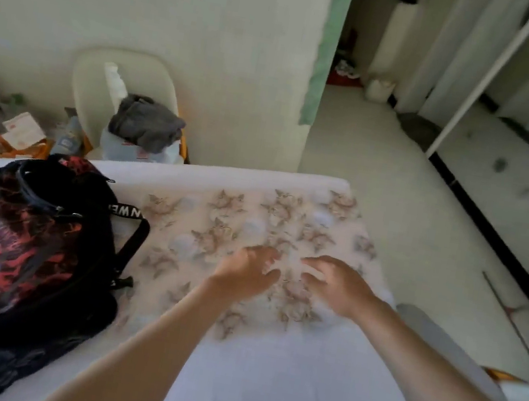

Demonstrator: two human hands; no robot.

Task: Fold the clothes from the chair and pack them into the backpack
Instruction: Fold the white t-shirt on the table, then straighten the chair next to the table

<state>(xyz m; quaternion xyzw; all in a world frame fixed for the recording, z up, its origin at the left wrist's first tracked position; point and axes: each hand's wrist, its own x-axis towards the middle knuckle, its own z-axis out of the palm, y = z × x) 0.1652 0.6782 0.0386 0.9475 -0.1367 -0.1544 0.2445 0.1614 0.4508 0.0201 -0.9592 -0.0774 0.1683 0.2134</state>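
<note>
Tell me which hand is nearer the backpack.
Left. The left hand is over the floral cloth, right of the backpack; the right hand is beyond it, farther from the backpack.

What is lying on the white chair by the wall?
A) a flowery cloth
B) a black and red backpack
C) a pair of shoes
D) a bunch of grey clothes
D: the grey clothes lie bunched on the chair, while the backpack sits nearer, off the chair.
</note>
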